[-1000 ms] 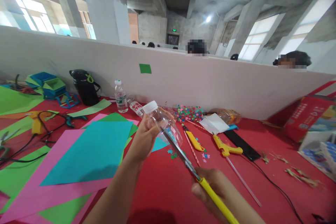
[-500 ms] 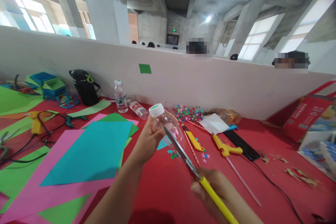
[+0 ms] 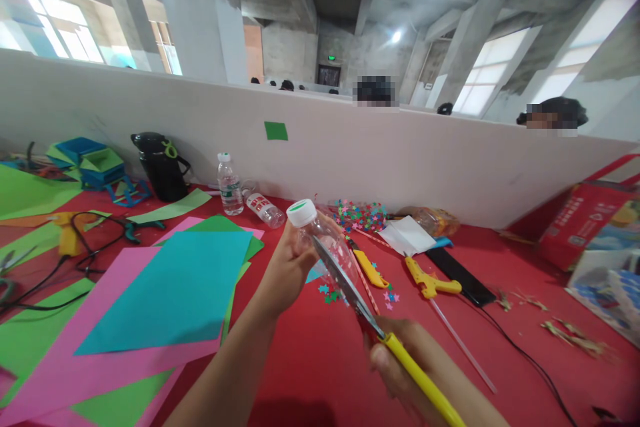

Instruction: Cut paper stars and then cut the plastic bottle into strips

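My left hand (image 3: 287,270) is wrapped round a clear plastic bottle (image 3: 327,247) with a white cap, tilted above the red table. In my right hand (image 3: 400,353) is a pair of scissors (image 3: 417,373) with yellow handles. Its metal blades point up and left and lie across the near side of the bottle; I cannot tell whether they cut into the plastic. Below the bottle lie small star-shaped sequins (image 3: 327,292). A yellow utility knife (image 3: 371,269) and a striped straw (image 3: 367,283) lie just right of it.
Stacked coloured sheets (image 3: 175,293) cover the left. A yellow glue gun (image 3: 433,278) with a glue stick lies at right, near a black strip (image 3: 463,277). Behind stand a water bottle (image 3: 230,187) and a black jug (image 3: 163,170), before a white partition (image 3: 320,153). Heads show beyond it.
The bottle and my left hand have shifted slightly right. My right hand and the scissors have moved a little right, and the blades look slightly more apart.
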`<state>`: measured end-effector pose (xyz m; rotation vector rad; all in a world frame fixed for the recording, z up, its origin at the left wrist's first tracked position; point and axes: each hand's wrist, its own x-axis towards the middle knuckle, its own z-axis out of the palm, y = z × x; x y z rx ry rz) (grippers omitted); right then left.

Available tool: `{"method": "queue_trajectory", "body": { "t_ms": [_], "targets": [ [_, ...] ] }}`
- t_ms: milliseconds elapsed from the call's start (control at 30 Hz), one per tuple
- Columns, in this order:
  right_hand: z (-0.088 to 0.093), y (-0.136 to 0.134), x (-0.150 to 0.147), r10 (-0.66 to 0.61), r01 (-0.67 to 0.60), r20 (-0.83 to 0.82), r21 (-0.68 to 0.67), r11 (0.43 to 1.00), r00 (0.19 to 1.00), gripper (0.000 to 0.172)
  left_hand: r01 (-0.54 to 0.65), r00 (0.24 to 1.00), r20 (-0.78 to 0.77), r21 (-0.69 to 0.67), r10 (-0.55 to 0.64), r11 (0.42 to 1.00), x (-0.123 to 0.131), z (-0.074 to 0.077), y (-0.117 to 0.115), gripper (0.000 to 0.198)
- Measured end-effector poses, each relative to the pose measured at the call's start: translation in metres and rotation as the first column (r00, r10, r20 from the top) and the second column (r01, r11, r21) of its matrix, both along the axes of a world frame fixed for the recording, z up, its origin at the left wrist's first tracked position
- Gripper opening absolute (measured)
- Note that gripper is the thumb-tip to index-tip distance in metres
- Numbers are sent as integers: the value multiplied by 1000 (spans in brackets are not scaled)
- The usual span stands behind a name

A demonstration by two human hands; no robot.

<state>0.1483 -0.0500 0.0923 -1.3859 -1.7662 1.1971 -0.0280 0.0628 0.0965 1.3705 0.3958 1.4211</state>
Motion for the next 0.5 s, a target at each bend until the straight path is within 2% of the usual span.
{"method": "queue_trajectory", "body": {
  "t_ms": [233, 500],
  "targets": [
    [9, -6, 4, -6, 4, -42, -34, 999, 999, 60, -63, 997, 34, 20, 63, 998, 6, 6, -6, 22],
    [8, -6, 6, 14, -14, 1, -69, 998, 1000, 66, -166, 986, 15, 109, 165, 980, 7, 8, -8, 19]
  ]
}}
